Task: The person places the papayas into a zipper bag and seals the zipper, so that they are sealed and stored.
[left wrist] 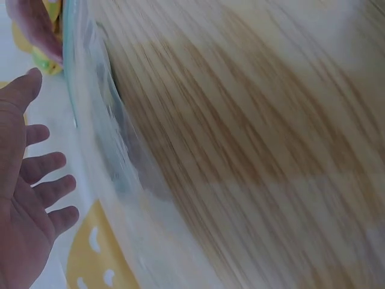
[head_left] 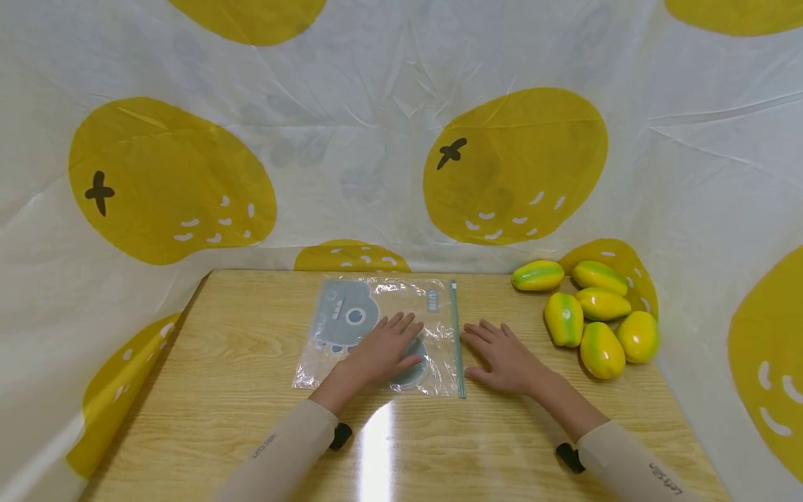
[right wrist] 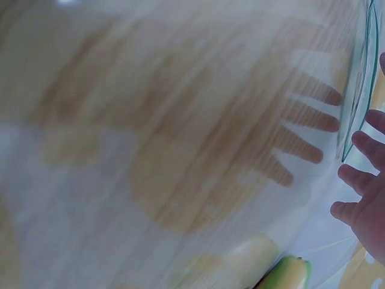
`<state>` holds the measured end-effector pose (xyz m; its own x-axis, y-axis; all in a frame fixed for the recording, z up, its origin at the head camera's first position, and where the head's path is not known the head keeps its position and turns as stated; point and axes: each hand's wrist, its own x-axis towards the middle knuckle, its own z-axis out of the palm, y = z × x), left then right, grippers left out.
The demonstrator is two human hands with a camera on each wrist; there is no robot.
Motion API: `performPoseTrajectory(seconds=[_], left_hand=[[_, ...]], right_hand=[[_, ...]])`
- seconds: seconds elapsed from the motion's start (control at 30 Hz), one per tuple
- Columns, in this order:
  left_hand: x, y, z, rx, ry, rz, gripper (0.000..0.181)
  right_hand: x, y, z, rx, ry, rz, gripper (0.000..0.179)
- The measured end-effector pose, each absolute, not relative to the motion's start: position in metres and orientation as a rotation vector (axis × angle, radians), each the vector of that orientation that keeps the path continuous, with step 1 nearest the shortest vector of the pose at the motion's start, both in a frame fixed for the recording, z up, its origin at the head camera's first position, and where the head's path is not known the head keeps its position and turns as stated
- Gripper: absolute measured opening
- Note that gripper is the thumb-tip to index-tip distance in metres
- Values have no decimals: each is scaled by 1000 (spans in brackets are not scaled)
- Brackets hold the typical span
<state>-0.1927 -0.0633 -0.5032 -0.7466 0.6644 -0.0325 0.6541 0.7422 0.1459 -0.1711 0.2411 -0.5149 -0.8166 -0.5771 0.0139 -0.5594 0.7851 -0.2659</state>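
Observation:
A clear zip bag (head_left: 439, 348) with a grey-blue cartoon print lies flat on the wooden table, its green zip strip (head_left: 458, 335) along the right side. Over the bag's printed part is my left hand (head_left: 385, 348), its fingers spread and nothing held; whether it touches the plastic I cannot tell. Just right of the zip strip, my right hand (head_left: 505, 359) stretches its fingers toward the strip and holds nothing. The left wrist view shows the left hand (left wrist: 27, 198) with parted fingers; the right wrist view shows the right hand (right wrist: 367, 198) likewise.
Several glossy yellow-green fruits, mango-like in look, lie in a group at the table's right back, one of them a plump fruit (head_left: 602, 351) nearest the right hand. A white cloth (head_left: 351, 160) with yellow fruit prints hangs behind and beside the wooden table (head_left: 251, 328).

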Motion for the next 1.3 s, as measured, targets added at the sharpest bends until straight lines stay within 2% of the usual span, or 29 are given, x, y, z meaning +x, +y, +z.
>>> performPoseTrajectory(seconds=[0.47, 0.8, 1.3], left_hand=[[-188, -38, -507, 1136, 2831, 261, 64], [-186, -33, -509, 1132, 2807, 312, 62], [-181, -23, -510, 1169, 2776, 310, 47]], right_hand=[[-167, 238, -516, -923, 2925, -429, 64], [-168, 236, -518, -997, 2930, -469, 41], [-165, 228, -519, -1014, 2938, -500, 46]])
